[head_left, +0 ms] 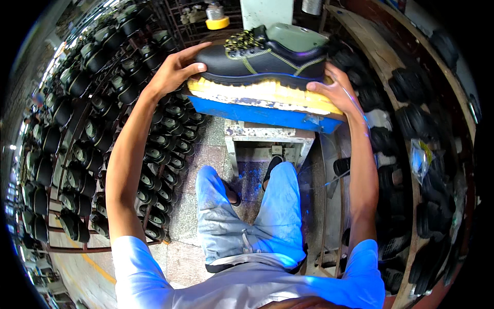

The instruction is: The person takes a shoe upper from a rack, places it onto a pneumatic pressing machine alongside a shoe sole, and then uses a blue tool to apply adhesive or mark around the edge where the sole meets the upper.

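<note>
A black work shoe (267, 64) with yellow-green stitching and speckled laces sits sideways before me, toe to the left. A grey-green shoe last (296, 37) fills its opening. Its sole rests in a worn yellow pad (247, 91) on top of a blue machine base (257, 114). My left hand (177, 71) grips the toe, thumb on the near side and fingers reaching behind. At the heel end my right hand (337, 91) is curled round the shoe, its thumb by the sole and pad edge; part of its fingers is hidden behind the heel.
Behind the shoe stand a pale machine column (266, 13) and a hanging yellow-rimmed fitting (217, 22). Racks of black shoes on lasts (87, 154) fill the left side. On the right, wooden shelves (411, 232) hold dark soles and a clear plastic bag (421, 159). A metal stand (231, 149) supports the base.
</note>
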A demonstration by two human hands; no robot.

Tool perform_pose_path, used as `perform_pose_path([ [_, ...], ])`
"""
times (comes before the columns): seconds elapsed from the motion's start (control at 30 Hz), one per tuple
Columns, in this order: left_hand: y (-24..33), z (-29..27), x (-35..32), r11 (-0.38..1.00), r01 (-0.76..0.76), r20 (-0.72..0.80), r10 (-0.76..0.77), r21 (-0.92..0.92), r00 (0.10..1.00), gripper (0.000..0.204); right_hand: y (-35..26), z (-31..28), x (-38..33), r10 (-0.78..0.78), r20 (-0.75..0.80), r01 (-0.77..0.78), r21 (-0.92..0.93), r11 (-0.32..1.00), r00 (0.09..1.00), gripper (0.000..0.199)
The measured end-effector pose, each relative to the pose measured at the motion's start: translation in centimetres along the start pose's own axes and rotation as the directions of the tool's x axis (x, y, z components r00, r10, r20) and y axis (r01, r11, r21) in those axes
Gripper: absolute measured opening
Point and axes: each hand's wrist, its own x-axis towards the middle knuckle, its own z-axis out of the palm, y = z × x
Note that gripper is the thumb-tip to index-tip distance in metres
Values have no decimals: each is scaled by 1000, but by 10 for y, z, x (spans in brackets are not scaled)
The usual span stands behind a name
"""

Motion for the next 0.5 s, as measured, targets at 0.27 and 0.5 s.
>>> perform_pose_path([
  [0.27,-4,2,5,999,31,-30,-31,11,999,67,2,-1,1,17,-8,-17,-44,999,1000,84],
  [0.5,-5,0,6,998,54,-50,-55,-17,997,64,9,0,-5,-18,-21,17,-42,999,1000,74],
])
